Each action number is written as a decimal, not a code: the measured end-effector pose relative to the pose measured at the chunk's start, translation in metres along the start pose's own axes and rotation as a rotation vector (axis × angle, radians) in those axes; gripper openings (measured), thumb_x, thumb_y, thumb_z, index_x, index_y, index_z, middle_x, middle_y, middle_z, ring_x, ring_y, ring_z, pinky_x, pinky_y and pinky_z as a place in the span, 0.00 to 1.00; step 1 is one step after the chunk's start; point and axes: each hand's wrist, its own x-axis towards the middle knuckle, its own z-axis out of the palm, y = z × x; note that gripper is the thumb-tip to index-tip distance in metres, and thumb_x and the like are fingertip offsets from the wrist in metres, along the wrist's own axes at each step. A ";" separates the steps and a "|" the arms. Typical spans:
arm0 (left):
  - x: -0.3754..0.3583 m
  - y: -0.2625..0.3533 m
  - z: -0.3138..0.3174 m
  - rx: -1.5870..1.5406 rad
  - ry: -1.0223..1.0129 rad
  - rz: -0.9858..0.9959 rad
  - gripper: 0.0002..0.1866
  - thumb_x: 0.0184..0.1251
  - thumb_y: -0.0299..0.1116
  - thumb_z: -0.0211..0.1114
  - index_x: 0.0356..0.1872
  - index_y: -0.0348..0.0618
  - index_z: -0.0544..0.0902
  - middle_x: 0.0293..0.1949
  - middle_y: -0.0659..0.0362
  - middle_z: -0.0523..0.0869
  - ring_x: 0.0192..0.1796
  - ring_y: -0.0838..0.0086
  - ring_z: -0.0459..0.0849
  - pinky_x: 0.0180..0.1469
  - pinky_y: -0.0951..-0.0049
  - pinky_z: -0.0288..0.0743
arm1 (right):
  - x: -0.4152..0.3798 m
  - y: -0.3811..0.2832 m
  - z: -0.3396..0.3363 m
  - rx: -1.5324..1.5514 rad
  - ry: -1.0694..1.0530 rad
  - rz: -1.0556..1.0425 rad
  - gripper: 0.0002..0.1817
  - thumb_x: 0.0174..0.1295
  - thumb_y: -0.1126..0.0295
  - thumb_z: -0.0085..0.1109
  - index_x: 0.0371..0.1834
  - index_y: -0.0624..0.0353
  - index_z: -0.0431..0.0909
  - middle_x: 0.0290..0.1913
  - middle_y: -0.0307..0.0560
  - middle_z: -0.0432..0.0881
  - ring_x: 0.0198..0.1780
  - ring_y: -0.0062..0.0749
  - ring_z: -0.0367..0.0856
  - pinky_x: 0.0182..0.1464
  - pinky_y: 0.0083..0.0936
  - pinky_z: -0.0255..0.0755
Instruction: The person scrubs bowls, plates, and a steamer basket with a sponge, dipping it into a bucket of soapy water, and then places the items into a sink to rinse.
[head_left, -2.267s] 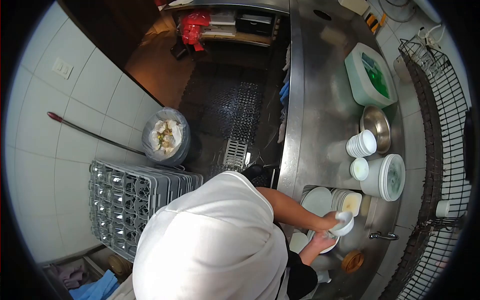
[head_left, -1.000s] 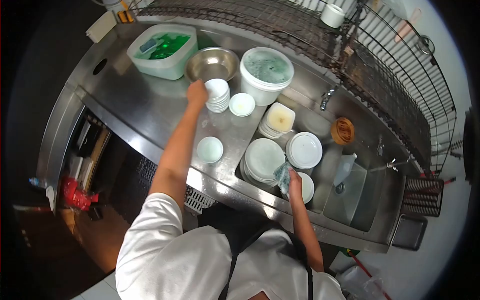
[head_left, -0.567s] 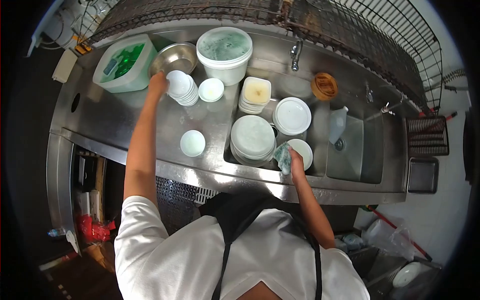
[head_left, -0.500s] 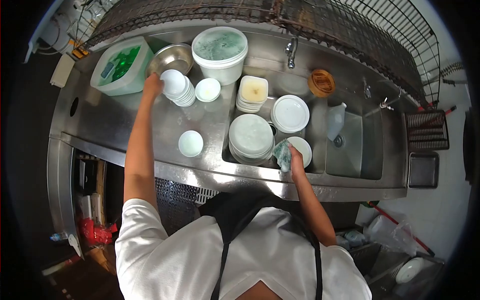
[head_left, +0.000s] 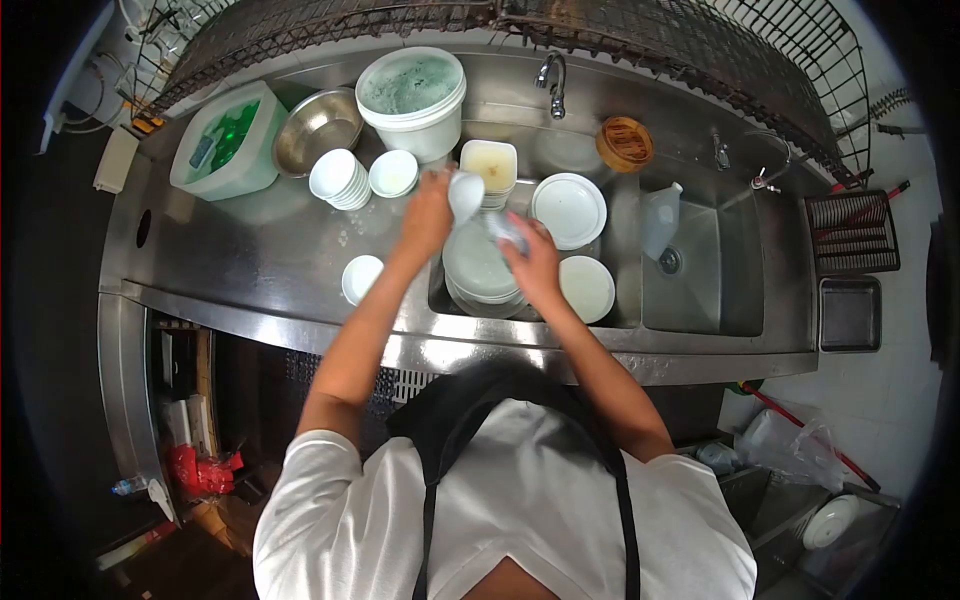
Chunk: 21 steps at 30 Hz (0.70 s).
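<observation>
My left hand [head_left: 429, 217] grips a small white bowl [head_left: 466, 198], tilted on its side above the left sink's stacks. Close to it, my right hand [head_left: 535, 262] is closed on a pale green scrubbing pad [head_left: 507, 229], blurred by motion. Below both hands a pile of large white plates [head_left: 484, 268] stands in the sink. Behind them is a stack of square dishes [head_left: 490, 163], the top one with yellowish liquid. On the counter to the left stand a stack of small white bowls [head_left: 338, 181] and two single bowls, one [head_left: 394, 174] beside the stack and another [head_left: 361, 279] nearer the front.
A white bucket [head_left: 412, 100] of greenish suds, a metal bowl [head_left: 318, 132] and a tub [head_left: 228, 140] line the back left. More white plates [head_left: 569, 211] sit in the sink. A tap [head_left: 554, 85] and a bamboo steamer [head_left: 625, 145] are behind; a plastic bottle [head_left: 661, 222] leans in the right basin.
My left hand has left the bowl stack and come right, carrying a small bowl; the stack is shorter. My right hand has lifted the pad off a plate and moved left toward the bowl.
</observation>
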 end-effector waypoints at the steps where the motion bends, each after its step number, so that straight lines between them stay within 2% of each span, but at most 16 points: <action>1: -0.005 0.003 0.018 -0.086 0.011 -0.021 0.31 0.56 0.15 0.54 0.65 0.43 0.72 0.58 0.38 0.76 0.52 0.41 0.82 0.51 0.52 0.78 | 0.007 -0.009 0.008 -0.136 0.035 -0.145 0.21 0.57 0.72 0.63 0.56 0.61 0.80 0.48 0.57 0.81 0.55 0.45 0.79 0.55 0.36 0.74; 2: -0.011 0.005 0.034 -0.174 0.021 -0.044 0.32 0.55 0.15 0.54 0.65 0.44 0.71 0.58 0.37 0.75 0.53 0.41 0.81 0.52 0.53 0.78 | 0.013 -0.012 0.010 -0.274 0.067 -0.289 0.20 0.55 0.73 0.64 0.54 0.59 0.81 0.46 0.57 0.81 0.54 0.45 0.79 0.54 0.37 0.75; 5: -0.030 0.001 0.063 -0.465 -0.178 -0.196 0.35 0.54 0.12 0.48 0.67 0.46 0.70 0.61 0.44 0.77 0.60 0.50 0.80 0.49 0.51 0.83 | 0.025 0.018 0.010 -0.677 -0.189 -0.468 0.19 0.47 0.73 0.65 0.46 0.57 0.83 0.42 0.53 0.81 0.51 0.46 0.78 0.51 0.40 0.75; 6: -0.044 0.010 0.073 -0.762 -0.189 -0.352 0.35 0.54 0.12 0.47 0.67 0.47 0.69 0.60 0.47 0.78 0.61 0.52 0.80 0.44 0.50 0.85 | 0.032 0.027 0.011 -0.645 -0.115 -0.500 0.14 0.42 0.73 0.66 0.36 0.57 0.83 0.39 0.50 0.80 0.47 0.46 0.79 0.47 0.42 0.76; 7: -0.055 0.022 0.083 -1.061 -0.190 -0.508 0.35 0.55 0.12 0.46 0.67 0.47 0.69 0.60 0.50 0.78 0.62 0.54 0.79 0.39 0.49 0.87 | 0.035 0.024 0.014 -0.597 -0.104 -0.475 0.13 0.42 0.73 0.66 0.35 0.57 0.83 0.39 0.51 0.81 0.46 0.47 0.79 0.46 0.42 0.76; 8: -0.059 0.038 0.080 -1.168 -0.135 -0.584 0.34 0.56 0.14 0.50 0.66 0.51 0.71 0.57 0.55 0.80 0.52 0.58 0.83 0.31 0.58 0.90 | 0.036 0.016 0.017 -0.548 -0.095 -0.443 0.12 0.42 0.73 0.66 0.33 0.58 0.82 0.39 0.51 0.81 0.46 0.48 0.80 0.46 0.41 0.76; 9: -0.060 0.029 0.078 -1.176 -0.161 -0.580 0.33 0.57 0.15 0.49 0.66 0.51 0.71 0.57 0.55 0.80 0.51 0.58 0.84 0.31 0.58 0.90 | 0.036 0.012 0.021 -0.501 -0.084 -0.409 0.11 0.41 0.73 0.66 0.32 0.58 0.82 0.38 0.51 0.81 0.45 0.48 0.80 0.45 0.41 0.77; 10: -0.056 0.020 0.075 -1.189 -0.183 -0.573 0.33 0.58 0.15 0.48 0.66 0.52 0.71 0.56 0.54 0.80 0.50 0.58 0.84 0.32 0.58 0.90 | 0.034 0.015 0.026 -0.428 -0.211 -0.273 0.10 0.41 0.74 0.66 0.30 0.58 0.81 0.37 0.52 0.82 0.44 0.49 0.81 0.43 0.41 0.77; 12: -0.060 0.006 0.069 -1.131 -0.181 -0.478 0.29 0.63 0.18 0.45 0.65 0.50 0.73 0.56 0.54 0.81 0.50 0.57 0.85 0.32 0.58 0.90 | 0.037 0.018 0.020 -0.576 -0.425 -0.412 0.10 0.42 0.75 0.65 0.31 0.59 0.81 0.37 0.53 0.83 0.44 0.49 0.82 0.44 0.41 0.77; 13: -0.064 0.012 0.059 -1.164 -0.170 -0.551 0.27 0.64 0.19 0.45 0.65 0.48 0.73 0.55 0.53 0.81 0.50 0.57 0.85 0.31 0.58 0.90 | 0.040 0.017 0.017 -0.648 -0.528 -0.479 0.09 0.43 0.75 0.65 0.31 0.59 0.81 0.37 0.53 0.83 0.44 0.49 0.82 0.44 0.42 0.77; 15: -0.066 0.028 0.041 -1.226 -0.150 -0.685 0.24 0.67 0.22 0.45 0.64 0.45 0.74 0.55 0.53 0.81 0.51 0.58 0.84 0.30 0.59 0.90 | 0.046 0.007 0.022 -0.594 -0.355 -0.537 0.08 0.45 0.74 0.64 0.31 0.61 0.81 0.37 0.54 0.83 0.41 0.50 0.83 0.44 0.43 0.77; 16: -0.065 0.032 0.038 -1.253 -0.124 -0.779 0.20 0.71 0.27 0.47 0.62 0.42 0.75 0.53 0.53 0.83 0.54 0.61 0.84 0.36 0.61 0.88 | 0.046 -0.001 0.028 -0.530 -0.272 -0.538 0.07 0.46 0.74 0.62 0.30 0.61 0.81 0.36 0.55 0.83 0.41 0.49 0.83 0.43 0.43 0.77; 17: -0.061 0.032 0.039 -1.219 -0.033 -0.776 0.20 0.72 0.29 0.48 0.62 0.41 0.76 0.52 0.52 0.83 0.55 0.61 0.83 0.39 0.62 0.86 | 0.045 -0.009 0.035 -0.461 -0.197 -0.539 0.06 0.47 0.73 0.61 0.29 0.62 0.82 0.35 0.55 0.83 0.40 0.49 0.83 0.42 0.43 0.78; 18: -0.058 0.028 0.042 -1.182 0.063 -0.780 0.19 0.73 0.30 0.49 0.61 0.41 0.76 0.51 0.52 0.84 0.55 0.61 0.83 0.43 0.62 0.84 | 0.040 -0.019 0.040 -0.384 -0.279 -0.426 0.08 0.48 0.72 0.62 0.31 0.62 0.82 0.35 0.55 0.83 0.41 0.49 0.83 0.44 0.44 0.77; 20: -0.060 0.011 0.063 -0.978 0.325 -0.769 0.17 0.71 0.30 0.52 0.56 0.37 0.80 0.45 0.47 0.87 0.53 0.60 0.85 0.53 0.61 0.77 | 0.035 -0.026 0.042 -0.428 -0.507 -0.488 0.09 0.49 0.72 0.63 0.33 0.63 0.82 0.36 0.55 0.83 0.42 0.49 0.82 0.45 0.43 0.76; 21: -0.064 -0.003 0.072 -0.848 0.315 -0.719 0.17 0.69 0.29 0.53 0.54 0.37 0.81 0.44 0.46 0.88 0.52 0.59 0.86 0.52 0.60 0.77 | 0.039 -0.031 0.038 -0.454 -0.613 -0.521 0.10 0.49 0.72 0.63 0.34 0.63 0.82 0.36 0.55 0.83 0.43 0.49 0.82 0.46 0.43 0.76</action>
